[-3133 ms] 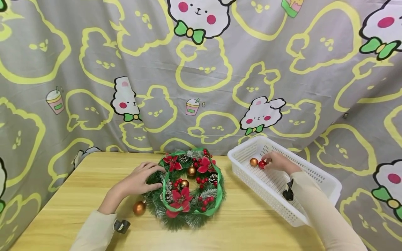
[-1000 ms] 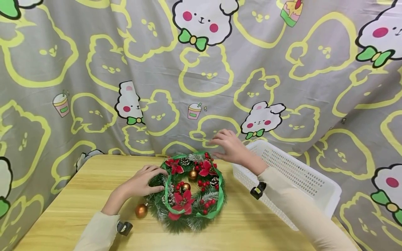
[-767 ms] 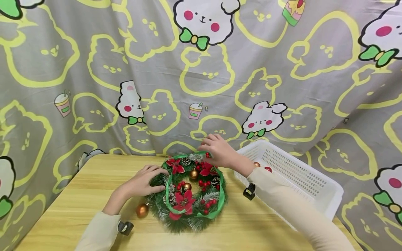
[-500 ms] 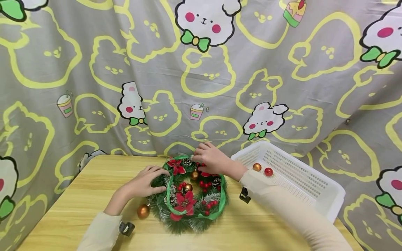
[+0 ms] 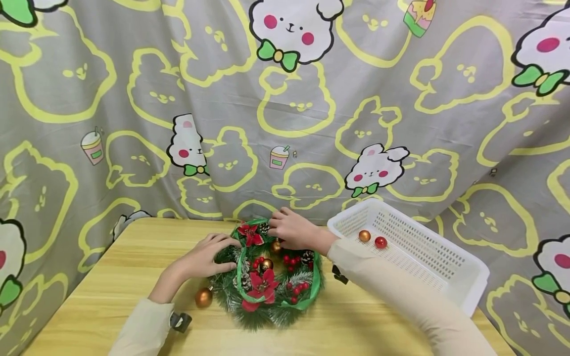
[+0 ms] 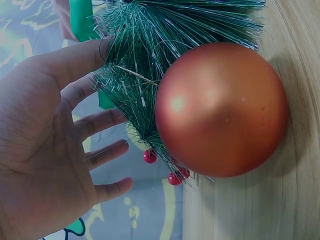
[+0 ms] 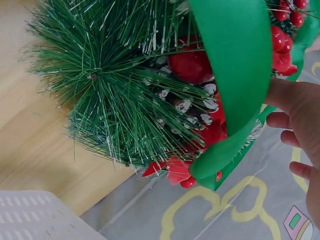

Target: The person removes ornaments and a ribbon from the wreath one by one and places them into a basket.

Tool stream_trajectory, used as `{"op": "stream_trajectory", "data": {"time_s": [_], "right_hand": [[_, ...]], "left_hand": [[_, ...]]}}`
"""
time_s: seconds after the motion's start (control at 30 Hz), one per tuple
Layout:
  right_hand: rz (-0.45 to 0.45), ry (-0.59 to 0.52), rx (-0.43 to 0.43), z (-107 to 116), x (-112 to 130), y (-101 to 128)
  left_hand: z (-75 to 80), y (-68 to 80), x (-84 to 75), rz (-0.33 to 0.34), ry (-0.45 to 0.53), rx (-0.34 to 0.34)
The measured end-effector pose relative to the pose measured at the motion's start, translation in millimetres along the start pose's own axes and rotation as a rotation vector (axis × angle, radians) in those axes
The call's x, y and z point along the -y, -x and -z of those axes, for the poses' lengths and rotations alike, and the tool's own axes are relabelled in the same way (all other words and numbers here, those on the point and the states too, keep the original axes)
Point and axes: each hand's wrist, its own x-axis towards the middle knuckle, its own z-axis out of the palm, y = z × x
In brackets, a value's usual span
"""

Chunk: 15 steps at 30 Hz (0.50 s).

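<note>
A green pine wreath (image 5: pixel 254 319) with red flowers, berries, pinecones and green ribbon (image 5: pixel 316 279) lies on the table. My left hand (image 5: pixel 207 255) rests against its left side, fingers spread and relaxed around the foliage; the left wrist view shows this hand (image 6: pixel 45 130) with nothing in its palm. A copper ball ornament (image 5: pixel 204 297) sits beside the wreath, below that hand. My right hand (image 5: pixel 294 231) reaches into the wreath's upper right, by a gold ball ornament (image 5: pixel 276 245). In the right wrist view, ribbon and foliage hide the foremost fingertips of the right hand (image 7: pixel 302 120).
A white perforated basket (image 5: pixel 416 237) stands to the right on the wooden table (image 5: pixel 111 287). Inside it lie an orange ball (image 5: pixel 364 236) and a red ball (image 5: pixel 380 242). A grey patterned curtain (image 5: pixel 303 143) hangs behind the table. Another gold ball (image 5: pixel 266 265) sits within the wreath.
My right hand has left the red ball in the basket, come up over the rim and moved left and down onto the wreath. The left hand has stayed at the wreath's left side.
</note>
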Motion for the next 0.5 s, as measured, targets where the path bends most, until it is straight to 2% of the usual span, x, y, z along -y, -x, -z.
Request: {"op": "stream_trajectory", "data": {"time_s": [0.33,0.5], "right_hand": [[0.043,0.126,0.203,-5.6,9.9,-7.9],[0.046,0.14,0.269,-7.0,12.6,-13.9]], "left_hand": [[-1.3,1.5,-2.6,0.009,0.013,0.013],[0.8,0.6,-2.9,0.007,0.012,0.003]]}}
